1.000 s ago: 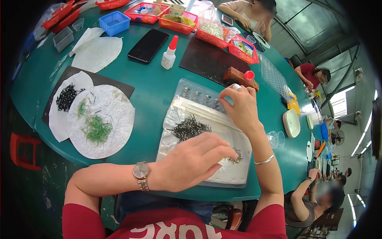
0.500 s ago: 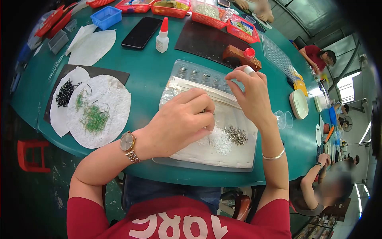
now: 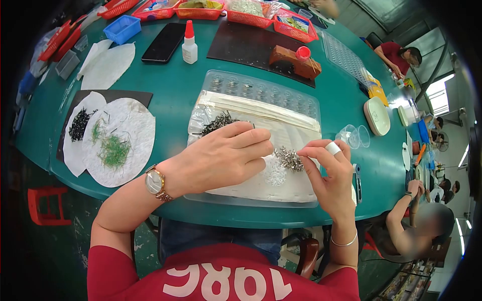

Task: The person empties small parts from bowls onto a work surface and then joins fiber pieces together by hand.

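Observation:
My left hand (image 3: 226, 158) hovers over a pale work board (image 3: 251, 193), fingers curled in a pinch; whatever they hold, if anything, is hidden. Thumb and forefinger of my right hand (image 3: 329, 175) come together at the right edge of a pile of small metallic pieces (image 3: 289, 161); no held piece can be made out. A white wrap covers one right fingertip. White bits (image 3: 275, 175) lie beside the metallic pile, between both hands. Behind my left hand is a heap of dark slender pieces (image 3: 218, 122), partly covered. The board rests on a clear plastic tray (image 3: 296, 100) with round hollows.
At left, white sheets hold green strands (image 3: 114, 152) and black bits (image 3: 79, 125). Farther back are a phone (image 3: 163, 43), a red-capped glue bottle (image 3: 189, 47), a brick (image 3: 291, 62) with a red-topped container, and red baskets (image 3: 296, 27). Clear cups (image 3: 354, 135) stand right. Other people sit around.
My right hand has come down from above the tray's far side to the metallic pile. My left hand has shifted slightly, exposing the dark heap. The view has moved a little.

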Demonstrator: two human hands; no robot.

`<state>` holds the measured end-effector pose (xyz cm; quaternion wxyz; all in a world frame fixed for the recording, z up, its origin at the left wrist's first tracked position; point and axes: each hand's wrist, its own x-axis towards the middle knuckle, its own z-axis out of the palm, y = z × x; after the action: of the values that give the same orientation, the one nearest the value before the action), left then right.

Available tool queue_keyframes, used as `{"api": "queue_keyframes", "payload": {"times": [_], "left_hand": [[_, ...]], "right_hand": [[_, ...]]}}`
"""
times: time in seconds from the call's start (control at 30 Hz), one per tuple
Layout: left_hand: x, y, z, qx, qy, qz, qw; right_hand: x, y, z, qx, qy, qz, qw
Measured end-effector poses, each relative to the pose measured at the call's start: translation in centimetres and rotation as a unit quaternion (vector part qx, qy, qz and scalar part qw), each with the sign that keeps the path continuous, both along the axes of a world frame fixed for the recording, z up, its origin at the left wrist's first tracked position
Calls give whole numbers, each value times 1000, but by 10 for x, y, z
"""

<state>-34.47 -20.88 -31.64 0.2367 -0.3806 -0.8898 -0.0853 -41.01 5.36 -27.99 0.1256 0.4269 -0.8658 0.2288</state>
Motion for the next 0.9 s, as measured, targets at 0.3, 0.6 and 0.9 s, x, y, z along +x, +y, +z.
{"api": "queue_keyframes", "payload": {"times": [0.3,0.6,0.9], "left_hand": [[1,2,-6,5,-4,7,1000],[5,-2,0,208,-140,-4,968],[10,-3,10,429,-367,-1,825]], "right_hand": [[18,-1,-3,-9,-23,3,1000],[38,-3,-8,39,-22,45,998],[41,-6,-9,74,-9,39,996]]}}
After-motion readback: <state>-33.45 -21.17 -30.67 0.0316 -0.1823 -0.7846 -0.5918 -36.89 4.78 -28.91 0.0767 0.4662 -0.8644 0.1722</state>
